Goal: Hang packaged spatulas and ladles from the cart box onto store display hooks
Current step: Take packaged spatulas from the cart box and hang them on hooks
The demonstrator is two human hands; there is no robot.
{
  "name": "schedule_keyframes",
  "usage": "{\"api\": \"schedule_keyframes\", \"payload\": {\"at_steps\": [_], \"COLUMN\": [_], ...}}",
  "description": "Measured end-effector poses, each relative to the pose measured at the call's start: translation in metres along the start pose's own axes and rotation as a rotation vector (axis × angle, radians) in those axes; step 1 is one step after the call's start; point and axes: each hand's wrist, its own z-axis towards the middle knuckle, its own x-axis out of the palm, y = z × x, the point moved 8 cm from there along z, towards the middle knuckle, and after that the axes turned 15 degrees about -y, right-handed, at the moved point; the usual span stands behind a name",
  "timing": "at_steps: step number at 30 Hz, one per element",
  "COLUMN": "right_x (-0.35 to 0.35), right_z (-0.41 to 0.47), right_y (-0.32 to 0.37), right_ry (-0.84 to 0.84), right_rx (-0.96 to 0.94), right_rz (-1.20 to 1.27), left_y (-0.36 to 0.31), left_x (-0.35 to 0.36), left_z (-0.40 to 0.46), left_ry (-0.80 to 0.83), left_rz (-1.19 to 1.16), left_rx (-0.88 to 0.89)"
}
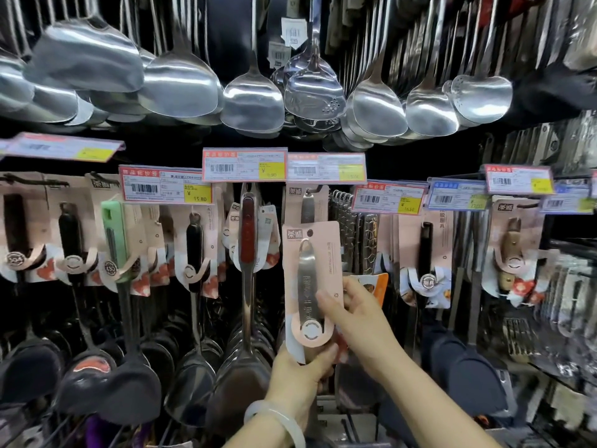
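1. Head view is showing a packaged utensil [310,286] on a pink card, held upright in front of a crowded store display wall.
2. The left hand [298,376] is curling its grip round the lower end of the pack, thumb lying across the card's bottom edge; a pale bangle [277,418] is sitting on that wrist.
3. The right hand [350,310] is pinching the pack's right edge at mid height, fingertips [324,300] lying on the metal handle.
4. The hanging hole at the card's top is sitting just below another pink-carded utensil [308,202] that is already hanging on a hook [315,190], under a price tag [326,167].
5. Just to the left, a red-handled spatula [248,234] is hanging close beside the held pack, its broad blade reaching down next to the left hand.
6. Just to the right, a bunch of wire-mesh tools [353,234] is hanging, and an orange-edged pack [374,284] is peeking out behind the right hand.
7. Further left, black-handled spatulas [195,247] and a green-handled one [113,234] are hanging on pink cards.
8. Overhead, a row of steel spatulas and skimmers [252,98] is dangling, their blades crowding the space above the price tags.
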Motion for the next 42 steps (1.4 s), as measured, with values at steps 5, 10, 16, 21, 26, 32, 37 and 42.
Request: {"api": "schedule_keyframes", "payload": {"at_steps": [5, 10, 16, 21, 26, 32, 37, 42], "right_x": [-0.003, -0.013, -0.018, -0.016, -0.009, -0.004, -0.003, 0.0], "right_z": [0.003, 0.011, 0.024, 0.033, 0.042, 0.058, 0.06, 0.058], "right_y": [0.003, 0.006, 0.011, 0.025, 0.039, 0.037, 0.03, 0.024], "right_ry": [-0.045, -0.08, -0.119, -0.136, -0.164, -0.257, -0.305, -0.295], "right_rx": [-0.044, -0.07, 0.004, -0.051, -0.093, -0.016, -0.014, 0.013], "right_rz": [0.033, 0.061, 0.222, 0.208, 0.222, 0.242, 0.237, 0.263], "left_y": [-0.003, -0.003, -0.002, -0.007, -0.027, -0.046, -0.046, -0.041], "left_x": [0.007, 0.008, 0.008, 0.013, 0.016, 0.017, 0.012, 0.009], "left_z": [0.002, 0.002, 0.003, 0.004, 0.008, 0.014, 0.016, 0.014], "left_ry": [0.045, 0.102, 0.091, 0.095, 0.112, 0.155, 0.137, 0.127], "left_rz": [0.035, -0.021, 0.029, -0.028, -0.074, -0.061, -0.04, -0.049], "left_rx": [0.045, 0.024, 0.07, 0.072, 0.094, 0.078, 0.084, 0.085]}}
